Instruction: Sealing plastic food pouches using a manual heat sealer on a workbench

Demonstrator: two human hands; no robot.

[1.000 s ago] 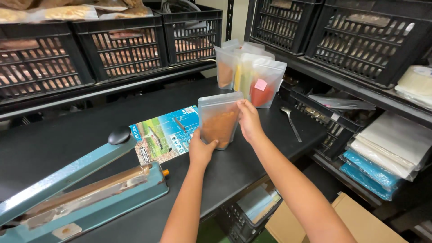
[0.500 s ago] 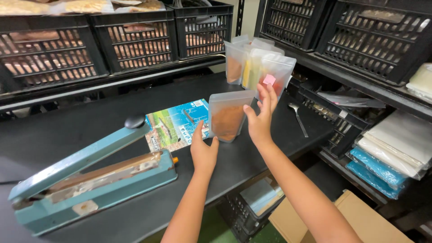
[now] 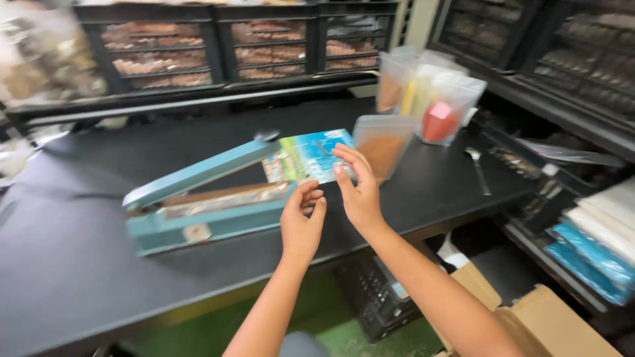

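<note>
Both hands hover empty above the black matte table (image 3: pixel 79 264): left hand (image 3: pixel 301 221) loosely open, right hand (image 3: pixel 357 188) with fingers spread. Just beyond the right fingertips stands a clear plastic pouch (image 3: pixel 382 147) of brown powder (upright, untouched). A teal heat sealer (image 3: pixel 205 198), arm raised, lies left.

Even, soft light from overhead, fairly bright, no hard glare. The dark worktop (image 3: pixel 79 264) takes a dull sheen and carries only faint shadows under the blue sealer (image 3: pixel 205 198). Motion blur smears the whole view, heaviest at the left edge and across the black crates (image 3: pixel 159 53) at the back, where contents melt into streaks. The left hand (image 3: pixel 301 221) and right hand (image 3: pixel 357 188) are soft-edged too. Straight lines bow toward the corners.
</note>
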